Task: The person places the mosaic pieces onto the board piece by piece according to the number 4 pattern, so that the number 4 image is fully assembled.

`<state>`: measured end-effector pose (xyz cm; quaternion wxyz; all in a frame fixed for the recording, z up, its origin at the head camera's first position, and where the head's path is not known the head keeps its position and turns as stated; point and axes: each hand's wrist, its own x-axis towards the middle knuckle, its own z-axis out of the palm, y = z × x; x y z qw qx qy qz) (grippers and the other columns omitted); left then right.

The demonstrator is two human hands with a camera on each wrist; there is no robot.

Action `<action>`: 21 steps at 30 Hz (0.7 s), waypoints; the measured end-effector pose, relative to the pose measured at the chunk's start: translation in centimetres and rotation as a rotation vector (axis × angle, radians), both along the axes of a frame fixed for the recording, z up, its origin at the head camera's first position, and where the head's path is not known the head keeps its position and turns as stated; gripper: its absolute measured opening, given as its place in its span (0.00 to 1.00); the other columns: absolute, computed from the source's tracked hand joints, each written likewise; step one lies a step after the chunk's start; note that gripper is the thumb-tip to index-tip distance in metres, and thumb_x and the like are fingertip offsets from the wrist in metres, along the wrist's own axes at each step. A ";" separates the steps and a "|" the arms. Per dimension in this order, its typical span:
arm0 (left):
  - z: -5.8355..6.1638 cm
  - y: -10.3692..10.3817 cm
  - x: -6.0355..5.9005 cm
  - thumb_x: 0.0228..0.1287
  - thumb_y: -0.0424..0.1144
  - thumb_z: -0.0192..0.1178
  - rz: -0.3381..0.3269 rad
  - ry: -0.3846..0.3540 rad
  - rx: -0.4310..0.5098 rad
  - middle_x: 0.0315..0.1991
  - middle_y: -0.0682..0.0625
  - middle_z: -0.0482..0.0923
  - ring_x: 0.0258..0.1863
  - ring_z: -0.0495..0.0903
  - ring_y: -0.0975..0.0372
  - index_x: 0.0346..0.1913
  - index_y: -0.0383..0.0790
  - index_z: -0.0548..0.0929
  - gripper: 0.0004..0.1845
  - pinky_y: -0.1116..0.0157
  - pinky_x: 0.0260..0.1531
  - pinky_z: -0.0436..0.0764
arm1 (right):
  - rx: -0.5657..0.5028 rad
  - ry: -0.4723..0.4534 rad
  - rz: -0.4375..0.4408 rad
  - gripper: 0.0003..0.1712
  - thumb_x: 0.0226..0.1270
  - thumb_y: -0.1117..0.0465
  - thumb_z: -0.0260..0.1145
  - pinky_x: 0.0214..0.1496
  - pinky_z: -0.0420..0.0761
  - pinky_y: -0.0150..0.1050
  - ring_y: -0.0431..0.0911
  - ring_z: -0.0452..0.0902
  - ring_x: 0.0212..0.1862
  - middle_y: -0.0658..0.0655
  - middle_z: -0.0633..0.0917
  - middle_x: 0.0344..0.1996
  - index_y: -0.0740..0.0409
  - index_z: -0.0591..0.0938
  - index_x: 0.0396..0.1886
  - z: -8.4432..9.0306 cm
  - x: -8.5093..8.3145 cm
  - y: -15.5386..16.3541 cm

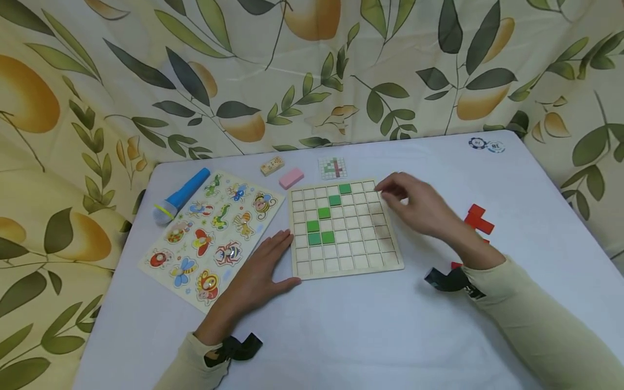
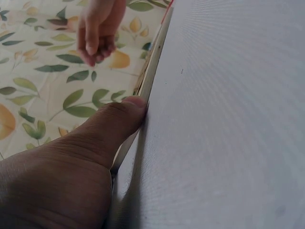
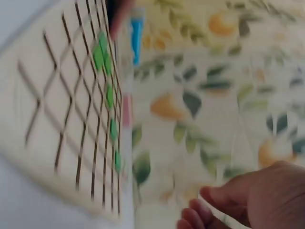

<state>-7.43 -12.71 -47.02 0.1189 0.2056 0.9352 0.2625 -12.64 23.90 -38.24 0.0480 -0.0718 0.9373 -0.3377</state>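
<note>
A wooden grid board (image 1: 347, 252) lies flat on the table, with several green square tiles (image 1: 324, 213) set in its cells along a slanting line and a short row. My left hand (image 1: 260, 273) rests at the board's left edge, fingers extended; its thumb (image 2: 126, 112) presses against the near corner side. Over the upper right corner of the board hovers my right hand (image 1: 414, 203), its fingers loosely bent and nothing visible between them. In the right wrist view, those fingers (image 3: 198, 212) are apart from the board. Red pieces (image 1: 479, 219) lie beyond the right forearm, which partly covers them.
Behind the board lie a small patterned grid card (image 1: 333, 168), a pink block (image 1: 291, 178) and a wooden block (image 1: 272, 166). An insect picture board (image 1: 253, 233) and a blue toy microphone (image 1: 182, 195) occupy the left. Two round chips (image 1: 478, 143) sit at the back right.
</note>
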 end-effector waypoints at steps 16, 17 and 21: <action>0.0 -0.2 -0.1 0.60 0.58 0.78 0.014 -0.003 0.000 0.88 0.53 0.55 0.88 0.54 0.48 0.86 0.53 0.60 0.55 0.44 0.86 0.62 | -0.103 -0.143 -0.461 0.29 0.84 0.57 0.56 0.67 0.82 0.54 0.60 0.72 0.69 0.65 0.73 0.75 0.54 0.69 0.80 -5.9 -2.1 8.2; 0.0 -0.2 -0.1 0.60 0.58 0.78 0.013 -0.007 0.002 0.88 0.53 0.55 0.88 0.54 0.48 0.86 0.53 0.60 0.55 0.44 0.86 0.61 | -0.075 -0.135 -0.442 0.30 0.84 0.58 0.58 0.70 0.80 0.59 0.63 0.71 0.70 0.68 0.72 0.74 0.55 0.68 0.80 -6.0 -2.1 8.1; 0.0 -0.1 -0.1 0.60 0.59 0.77 0.002 -0.007 -0.005 0.88 0.53 0.54 0.88 0.54 0.48 0.86 0.52 0.60 0.55 0.44 0.86 0.61 | 0.012 -0.110 -0.409 0.31 0.80 0.61 0.61 0.70 0.77 0.65 0.66 0.71 0.67 0.72 0.70 0.70 0.60 0.69 0.79 -6.4 -1.9 7.9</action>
